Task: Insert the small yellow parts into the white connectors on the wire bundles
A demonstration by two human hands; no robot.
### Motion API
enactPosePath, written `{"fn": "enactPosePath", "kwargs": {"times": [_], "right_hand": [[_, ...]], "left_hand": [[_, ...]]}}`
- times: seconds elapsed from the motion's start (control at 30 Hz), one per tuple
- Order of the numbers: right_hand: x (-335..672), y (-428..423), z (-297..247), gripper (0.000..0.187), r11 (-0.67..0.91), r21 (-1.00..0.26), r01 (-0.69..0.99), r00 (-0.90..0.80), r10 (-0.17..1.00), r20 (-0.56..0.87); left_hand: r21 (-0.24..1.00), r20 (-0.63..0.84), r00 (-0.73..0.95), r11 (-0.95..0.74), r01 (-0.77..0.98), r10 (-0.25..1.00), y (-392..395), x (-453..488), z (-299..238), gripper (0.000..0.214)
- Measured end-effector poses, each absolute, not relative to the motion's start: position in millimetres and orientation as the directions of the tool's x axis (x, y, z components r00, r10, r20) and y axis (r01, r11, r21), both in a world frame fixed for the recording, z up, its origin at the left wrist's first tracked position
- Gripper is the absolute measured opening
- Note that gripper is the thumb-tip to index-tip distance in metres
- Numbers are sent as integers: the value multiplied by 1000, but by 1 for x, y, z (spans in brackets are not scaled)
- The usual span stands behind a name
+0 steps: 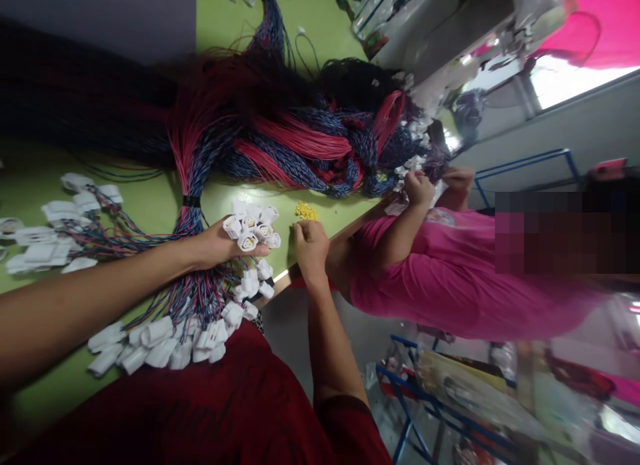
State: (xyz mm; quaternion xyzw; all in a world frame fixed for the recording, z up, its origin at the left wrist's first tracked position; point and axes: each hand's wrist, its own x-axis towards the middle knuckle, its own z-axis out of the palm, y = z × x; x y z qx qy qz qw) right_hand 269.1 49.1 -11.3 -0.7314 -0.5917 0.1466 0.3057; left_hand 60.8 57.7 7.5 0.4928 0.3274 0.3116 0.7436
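My left hand [220, 244] is closed around a bunch of white plastic connectors [251, 228] on red and blue twisted wires [196, 298]. Their open ends face right. My right hand [310, 246] is curled with fingertips pinched together just below a small heap of yellow seals [305, 212] on the green table [150, 202]. What the right fingers hold is too small to see. More white connectors [160, 335] hang from the same wire bundle over my lap.
A large pile of red, blue and black wire harnesses [300, 138] covers the table's middle. Further white connectors [55, 232] lie at the left. A person in a pink shirt [450, 272] works on connectors at the table's right edge. Blue metal racks [425, 405] stand below.
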Motion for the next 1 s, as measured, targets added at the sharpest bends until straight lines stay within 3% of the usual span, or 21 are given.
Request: {"fn": "enactPosePath", "kwargs": {"times": [0.13,0.27,0.6,1.0], "right_hand": [[255,31,10,15,-207,-891,404,274,957,-98],[235,12,31,19,-246,-957,154,148,963,-223],[217,8,31,24,-228,-956,186,206,960,-189],[215,15,30,30,-376,-915,-144,63,920,-388]], "left_hand": [[935,-148,614,311,-167,775,59,59,4,22],[925,-154,614,330,-185,775,58,59,6,25],[928,-169,568,325,-184,805,57,60,7,19],[919,-168,550,332,-212,818,58,63,-1,28]]}}
